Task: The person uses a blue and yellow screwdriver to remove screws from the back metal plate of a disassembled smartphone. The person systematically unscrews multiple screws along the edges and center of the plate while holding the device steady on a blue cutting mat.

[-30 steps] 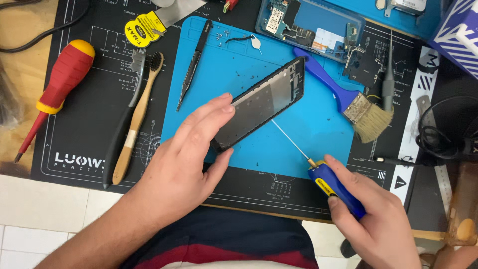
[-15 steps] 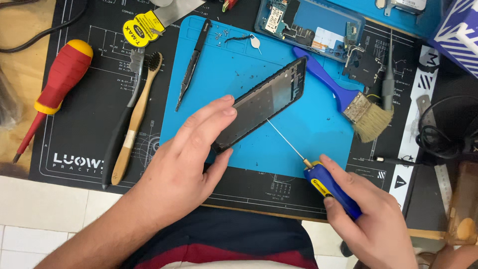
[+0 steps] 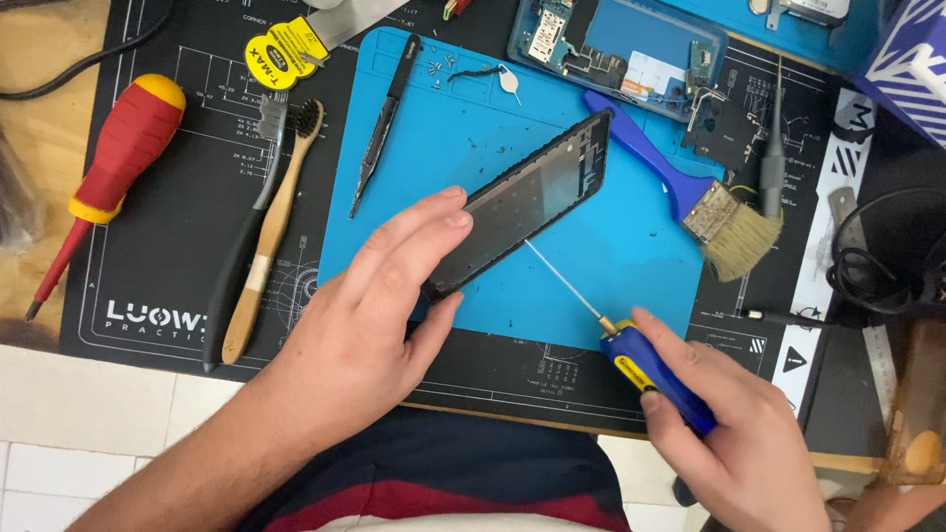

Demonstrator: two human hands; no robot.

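I am in the middle of working a fastener or seam on the long lower edge of the black phone frame (image 3: 522, 202), which lies tilted across the blue silicone mat (image 3: 591, 276) on the desk. My left hand (image 3: 379, 315) pins its near end: fingers (image 3: 434, 212) curled over the top, thumb tucked under the corner, closed on it. My right hand (image 3: 734, 433) is wrapped tight around the blue-and-yellow precision screwdriver (image 3: 650, 369), its thin shaft reaching up-left so the tip meets the frame's edge about midway along, well clear of my left fingers. I judge the next move needs steady downward pressure and a straight shaft, lest the tip skid off.
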